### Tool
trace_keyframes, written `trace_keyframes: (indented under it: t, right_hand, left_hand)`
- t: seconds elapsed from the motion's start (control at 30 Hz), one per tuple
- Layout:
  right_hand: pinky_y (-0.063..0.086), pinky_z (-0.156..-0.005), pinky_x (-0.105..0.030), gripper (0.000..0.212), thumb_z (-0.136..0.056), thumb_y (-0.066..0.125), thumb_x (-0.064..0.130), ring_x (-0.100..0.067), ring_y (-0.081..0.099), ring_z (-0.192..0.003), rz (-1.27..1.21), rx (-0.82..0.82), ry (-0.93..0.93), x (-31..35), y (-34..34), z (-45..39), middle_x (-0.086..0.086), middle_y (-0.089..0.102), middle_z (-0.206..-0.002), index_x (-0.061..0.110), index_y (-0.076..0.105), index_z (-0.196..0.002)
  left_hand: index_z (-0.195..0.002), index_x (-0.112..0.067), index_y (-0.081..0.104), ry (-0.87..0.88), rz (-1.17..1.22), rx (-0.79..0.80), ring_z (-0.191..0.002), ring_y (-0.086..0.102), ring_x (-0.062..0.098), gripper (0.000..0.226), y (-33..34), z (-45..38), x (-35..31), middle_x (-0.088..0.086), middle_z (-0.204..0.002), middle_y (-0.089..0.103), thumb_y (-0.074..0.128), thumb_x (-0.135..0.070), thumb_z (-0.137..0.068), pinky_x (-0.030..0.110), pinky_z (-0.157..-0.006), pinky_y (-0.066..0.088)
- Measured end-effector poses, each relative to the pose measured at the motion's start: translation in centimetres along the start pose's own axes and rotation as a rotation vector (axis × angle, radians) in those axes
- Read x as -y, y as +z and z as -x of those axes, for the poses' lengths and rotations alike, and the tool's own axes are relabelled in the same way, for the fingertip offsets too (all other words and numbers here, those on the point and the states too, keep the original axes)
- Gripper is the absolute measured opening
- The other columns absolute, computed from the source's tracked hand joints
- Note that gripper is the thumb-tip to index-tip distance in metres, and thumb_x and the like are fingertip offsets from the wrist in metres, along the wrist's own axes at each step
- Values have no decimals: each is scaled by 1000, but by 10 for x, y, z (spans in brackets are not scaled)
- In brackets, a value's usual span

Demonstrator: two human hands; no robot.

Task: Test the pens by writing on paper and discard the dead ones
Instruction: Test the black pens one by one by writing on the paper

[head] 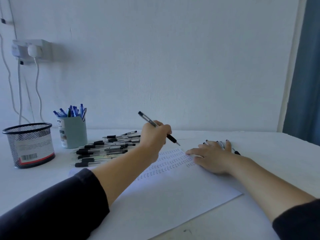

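Above one paper (173, 191), left hand (154, 137) holds one pen (158, 128).

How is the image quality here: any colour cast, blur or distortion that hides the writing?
Head view: cool blue cast, dim even light; wide-angle bending at the edges; the marks on the paper are too soft to read; the left hand holding the pen is slightly blurred.

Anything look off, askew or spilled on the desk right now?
Nothing spilled or damaged. The paper lies skewed to the desk edge, and a few pens lie partly under the right hand, apart from the main pile.
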State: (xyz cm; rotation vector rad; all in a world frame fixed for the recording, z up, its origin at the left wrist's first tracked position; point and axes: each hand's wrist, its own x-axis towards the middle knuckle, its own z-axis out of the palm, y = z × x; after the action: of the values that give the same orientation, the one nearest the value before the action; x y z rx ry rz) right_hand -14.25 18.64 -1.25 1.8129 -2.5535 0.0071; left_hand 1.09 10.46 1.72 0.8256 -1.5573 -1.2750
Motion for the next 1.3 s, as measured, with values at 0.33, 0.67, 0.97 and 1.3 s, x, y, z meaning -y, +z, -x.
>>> trace_keyframes:
  t: [0.33,0.67,0.97,1.3]
  right_hand:
    - [-14,-106,-64,40,-102,17,37,-20,-2,-145,-2,-18,-13,-1,2,-4,5,24,-153,54,32,-135]
    - [-15,-107,-61,40,-103,19,35,-17,0,-145,-72,-30,-26,-2,1,-1,6,26,-154,53,36,-134]
    - [-17,-106,-61,42,-103,16,34,-17,-3,-146,-89,-23,-21,-3,3,-3,7,25,-155,54,34,-135]
    - [-18,-106,-61,41,-104,17,34,-19,-6,-146,-102,-8,-14,-3,2,-2,3,25,-155,53,33,-136]
  left_hand:
    - [-72,-7,55,-157,-112,85,-35,39,13,10,27,13,22,7,-53,58,56,-6,-82,18,-37,30]
    - [-65,-9,54,-61,-280,148,-36,40,11,10,27,16,24,5,-52,60,57,-5,-75,15,-38,28]
    - [-58,-11,53,14,-467,127,-41,42,11,17,28,19,26,0,-42,55,57,-10,-74,16,-45,34]
    - [-58,-12,54,25,-531,131,-36,40,8,17,29,20,24,1,-46,56,57,-10,-75,12,-38,29]
